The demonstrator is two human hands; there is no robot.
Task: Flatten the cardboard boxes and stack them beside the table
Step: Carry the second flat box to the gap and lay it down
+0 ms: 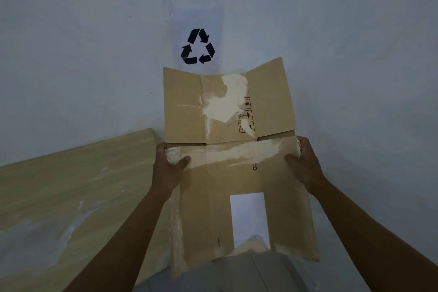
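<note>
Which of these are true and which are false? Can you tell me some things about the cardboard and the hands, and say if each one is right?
1. Both hands hold the cardboard box. True: the left hand grips its left edge and the right hand grips its right edge.
2. The cardboard is lying flat on the table. False: it is held up in the air, to the right of the table.
3. A black recycling symbol is on the wall above the cardboard. True.
4. The cardboard has no holes. False: a rectangular opening is cut in its lower part.
5. The cardboard looks brand new. False: pale torn patches show where its surface has peeled.
</note>
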